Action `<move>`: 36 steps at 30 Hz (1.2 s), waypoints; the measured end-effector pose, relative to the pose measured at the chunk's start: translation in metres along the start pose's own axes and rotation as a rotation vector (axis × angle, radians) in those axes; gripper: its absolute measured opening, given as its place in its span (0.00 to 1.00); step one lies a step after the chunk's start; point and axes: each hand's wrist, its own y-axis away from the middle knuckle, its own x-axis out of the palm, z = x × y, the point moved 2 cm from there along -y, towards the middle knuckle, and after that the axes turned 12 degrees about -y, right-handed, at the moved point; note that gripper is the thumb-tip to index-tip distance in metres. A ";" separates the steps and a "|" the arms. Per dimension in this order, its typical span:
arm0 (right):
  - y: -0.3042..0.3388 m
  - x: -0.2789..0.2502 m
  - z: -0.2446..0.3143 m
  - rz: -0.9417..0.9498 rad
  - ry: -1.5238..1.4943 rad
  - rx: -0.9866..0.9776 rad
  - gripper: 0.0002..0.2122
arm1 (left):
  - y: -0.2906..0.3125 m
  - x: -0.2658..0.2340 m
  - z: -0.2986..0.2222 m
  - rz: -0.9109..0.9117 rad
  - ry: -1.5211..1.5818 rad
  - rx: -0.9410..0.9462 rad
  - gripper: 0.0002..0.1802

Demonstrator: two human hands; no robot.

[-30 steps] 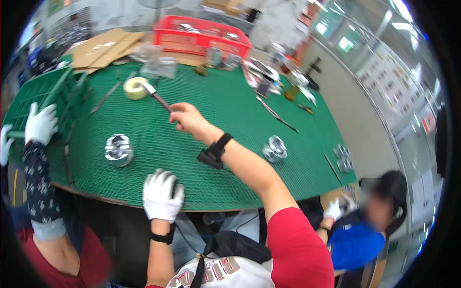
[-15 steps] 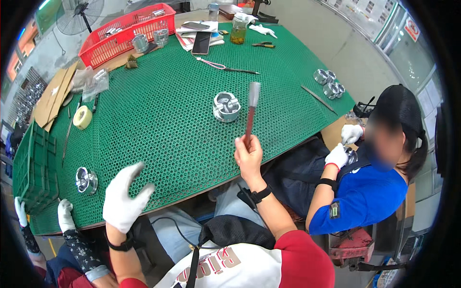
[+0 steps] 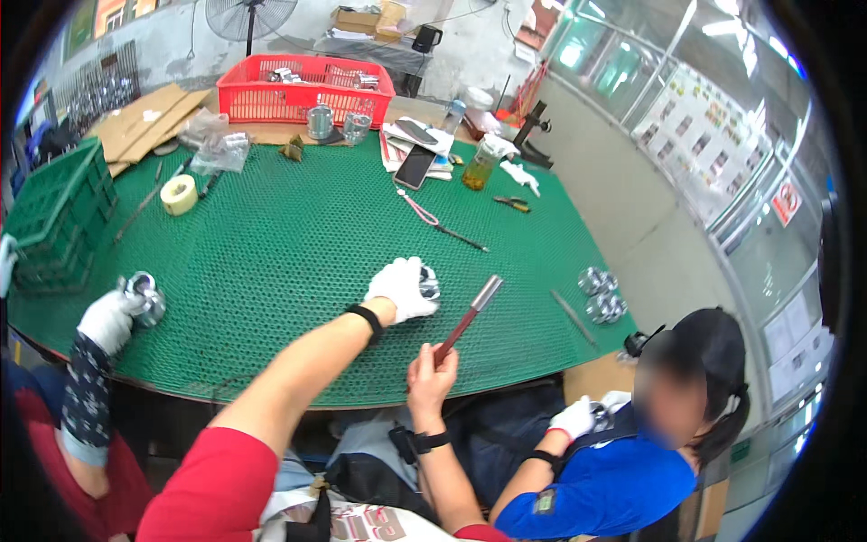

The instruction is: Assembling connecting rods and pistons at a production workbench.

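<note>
My left hand (image 3: 397, 289), in a white glove, reaches to the middle of the green mat. Its fingers are closed round a shiny metal piston (image 3: 431, 283), which is partly hidden by the glove. Bare, my right hand (image 3: 431, 379) is closed on the dark red handle of a tool with a silvery metal end (image 3: 488, 293). That end points up and away to the right, apart from the piston.
At left, a co-worker's gloved hand (image 3: 107, 321) is on another piston (image 3: 147, 303), beside a green crate (image 3: 63, 212). Another person (image 3: 623, 470) sits at right near several pistons (image 3: 603, 296). A red basket (image 3: 302, 116), phone (image 3: 415, 168), jar (image 3: 480, 168) and pliers (image 3: 513, 204) stand or lie farther back.
My left hand has moved right and forward from the mat's near edge and closed on the piston. The tool in my right hand tilts more rightward. A co-worker's hand has reached the left piston.
</note>
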 end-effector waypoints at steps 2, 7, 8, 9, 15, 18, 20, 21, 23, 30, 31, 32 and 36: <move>0.001 -0.002 -0.007 0.013 -0.038 -0.004 0.08 | 0.006 -0.012 0.022 -0.027 0.182 0.069 0.31; -0.005 0.002 -0.004 -0.024 -0.007 0.004 0.07 | 0.065 -0.054 0.095 0.421 1.598 -0.080 0.23; -0.009 -0.005 -0.003 -0.009 0.013 0.022 0.07 | 0.090 -0.076 0.094 0.396 1.690 -0.248 0.26; -0.014 -0.012 -0.003 0.016 0.031 0.040 0.07 | 0.112 -0.089 0.098 0.365 1.669 -0.295 0.26; -0.027 -0.019 0.009 0.130 0.128 0.051 0.07 | 0.210 -0.118 0.131 0.257 1.996 -0.380 0.32; -0.016 -0.004 0.008 0.230 0.185 0.044 0.05 | 0.237 -0.132 0.149 -0.102 1.609 -0.449 0.35; -0.004 -0.001 0.011 0.340 0.364 -0.056 0.06 | 0.248 -0.134 0.164 -0.256 0.967 -0.245 0.36; 0.003 -0.007 0.015 0.386 0.407 0.002 0.06 | 0.242 -0.154 0.136 -0.229 0.267 -0.140 0.40; 0.014 0.007 0.018 0.536 0.728 -0.310 0.06 | 0.248 -0.131 0.149 -0.261 -0.133 0.055 0.45; 0.049 0.038 0.021 0.918 1.019 -0.475 0.09 | 0.283 -0.077 0.176 -0.479 0.145 -0.230 0.57; 0.051 0.041 0.021 0.950 1.051 -0.485 0.09 | 0.284 -0.073 0.175 -0.488 0.188 -0.270 0.58; 0.052 0.044 0.021 0.992 1.065 -0.509 0.09 | 0.284 -0.069 0.173 -0.503 0.202 -0.284 0.58; 0.048 0.053 0.026 1.088 1.105 -0.525 0.09 | 0.277 -0.066 0.173 -0.571 0.154 -0.237 0.55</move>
